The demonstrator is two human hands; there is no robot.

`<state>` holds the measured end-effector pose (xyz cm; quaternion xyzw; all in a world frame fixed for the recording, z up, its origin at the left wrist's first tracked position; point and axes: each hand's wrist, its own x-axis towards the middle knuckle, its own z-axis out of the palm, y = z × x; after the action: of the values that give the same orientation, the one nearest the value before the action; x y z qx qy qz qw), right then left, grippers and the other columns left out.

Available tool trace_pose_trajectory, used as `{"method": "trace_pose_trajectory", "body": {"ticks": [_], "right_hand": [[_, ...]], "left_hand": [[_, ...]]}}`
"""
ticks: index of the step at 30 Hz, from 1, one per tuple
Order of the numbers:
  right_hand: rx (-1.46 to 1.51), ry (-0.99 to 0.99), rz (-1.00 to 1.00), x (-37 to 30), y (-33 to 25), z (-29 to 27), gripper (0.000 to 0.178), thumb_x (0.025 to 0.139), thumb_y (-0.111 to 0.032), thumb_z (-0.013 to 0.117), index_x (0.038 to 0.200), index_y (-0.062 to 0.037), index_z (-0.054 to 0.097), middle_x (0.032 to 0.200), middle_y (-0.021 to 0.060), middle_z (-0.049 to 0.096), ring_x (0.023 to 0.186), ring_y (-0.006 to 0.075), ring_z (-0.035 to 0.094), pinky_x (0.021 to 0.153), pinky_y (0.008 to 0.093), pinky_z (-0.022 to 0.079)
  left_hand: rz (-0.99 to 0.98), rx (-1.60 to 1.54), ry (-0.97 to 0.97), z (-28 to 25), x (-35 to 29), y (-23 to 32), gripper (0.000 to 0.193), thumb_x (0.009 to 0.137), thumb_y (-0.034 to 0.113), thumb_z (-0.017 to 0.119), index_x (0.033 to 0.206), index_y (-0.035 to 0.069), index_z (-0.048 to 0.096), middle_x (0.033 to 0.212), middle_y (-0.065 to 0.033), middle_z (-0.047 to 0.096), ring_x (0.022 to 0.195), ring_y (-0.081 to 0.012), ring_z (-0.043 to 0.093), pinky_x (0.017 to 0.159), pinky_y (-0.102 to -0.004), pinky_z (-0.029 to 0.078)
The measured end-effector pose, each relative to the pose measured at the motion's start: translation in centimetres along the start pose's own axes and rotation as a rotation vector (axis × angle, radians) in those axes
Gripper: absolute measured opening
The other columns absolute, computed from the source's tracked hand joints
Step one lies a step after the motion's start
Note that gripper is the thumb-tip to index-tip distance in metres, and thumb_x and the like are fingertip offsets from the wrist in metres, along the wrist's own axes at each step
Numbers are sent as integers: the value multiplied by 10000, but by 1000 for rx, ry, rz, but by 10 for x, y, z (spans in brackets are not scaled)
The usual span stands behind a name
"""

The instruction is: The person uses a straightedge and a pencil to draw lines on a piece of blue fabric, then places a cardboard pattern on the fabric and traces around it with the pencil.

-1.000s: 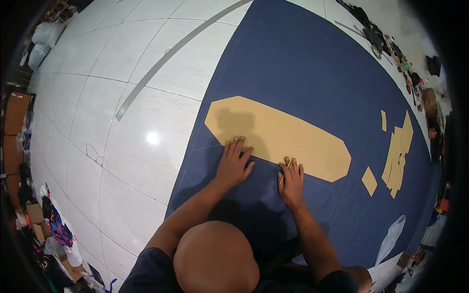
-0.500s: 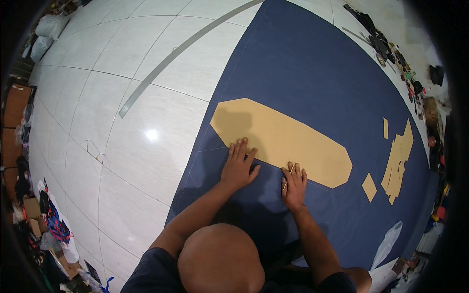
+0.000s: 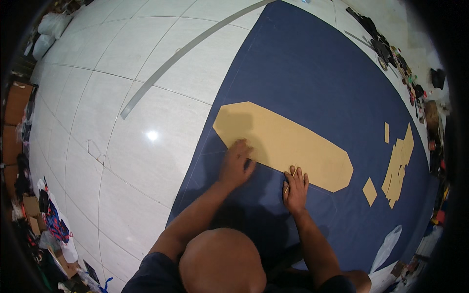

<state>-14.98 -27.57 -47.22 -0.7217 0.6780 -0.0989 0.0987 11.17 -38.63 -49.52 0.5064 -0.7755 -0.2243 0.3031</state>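
A long tan pattern piece (image 3: 283, 141) with angled ends lies flat on a spread of dark blue fabric (image 3: 317, 78). Over its near edge, toward the left end, is my left hand (image 3: 237, 165), open, its fingers stretched forward and slightly blurred. Farther right along the same edge rests my right hand (image 3: 295, 193), fingertips on the piece. Between its fingers sits a thin pale stick (image 3: 291, 179), pencil-like; its exact kind is too small to make out. Faint pale lines run across the fabric near the piece.
Smaller tan pattern pieces (image 3: 398, 163) lie at the right, with a diamond-shaped one (image 3: 370, 192) nearer. A clear plastic bag (image 3: 387, 248) lies at the fabric's near right. A long metal strip (image 3: 183, 58) crosses the white tiled floor (image 3: 132, 185). Assorted goods line both sides.
My left hand's fingers have shifted and blurred at the piece's near edge. My right hand stays in place with the thin stick. The whole view has shifted slightly.
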Motion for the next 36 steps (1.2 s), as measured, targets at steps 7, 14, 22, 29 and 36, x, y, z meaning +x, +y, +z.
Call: {"method": "trace_pose_trajectory", "body": {"ticks": [7, 14, 22, 29, 36], "right_hand": [[-17, -5, -21, 0, -3, -6, 361, 991, -128, 588, 1351, -99, 597, 1554, 119, 496, 1494, 343, 378, 1236, 552, 211], [-22, 9, -23, 1, 1, -1, 334, 975, -156, 617, 1308, -142, 626, 1538, 78, 515, 1472, 309, 414, 1219, 562, 224], [-6, 44, -25, 0, 0, 1, 330, 967, -151, 625, 1296, -137, 630, 1523, 84, 532, 1463, 313, 427, 1210, 557, 238], [-11, 28, -24, -3, -5, 0, 337, 986, -145, 607, 1322, -114, 616, 1552, 107, 502, 1483, 328, 397, 1221, 539, 223], [19, -48, -26, -3, 10, 12, 459, 947, -196, 643, 1403, -170, 594, 1568, 109, 472, 1502, 327, 366, 1214, 591, 214]], "left_hand": [[-67, 208, 160, -89, 75, -86, 337, 923, 192, 690, 1256, 159, 724, 1415, -204, 558, 1350, -436, 468, 1133, -545, 354], [-28, 236, -139, -91, 83, -118, 392, 950, 340, 706, 1330, 242, 704, 1552, -202, 445, 1474, -467, 331, 1230, -596, 203], [-62, 141, -125, -86, 77, -121, 381, 965, 318, 695, 1342, 257, 699, 1597, -199, 399, 1512, -455, 275, 1246, -595, 139], [-69, 157, -158, -88, 80, -122, 389, 957, 328, 703, 1337, 244, 704, 1605, -203, 389, 1515, -455, 271, 1244, -596, 134], [18, 166, -100, -81, 77, -140, 395, 945, 209, 713, 1335, 152, 699, 1572, -203, 426, 1488, -422, 309, 1249, -528, 192]]}}
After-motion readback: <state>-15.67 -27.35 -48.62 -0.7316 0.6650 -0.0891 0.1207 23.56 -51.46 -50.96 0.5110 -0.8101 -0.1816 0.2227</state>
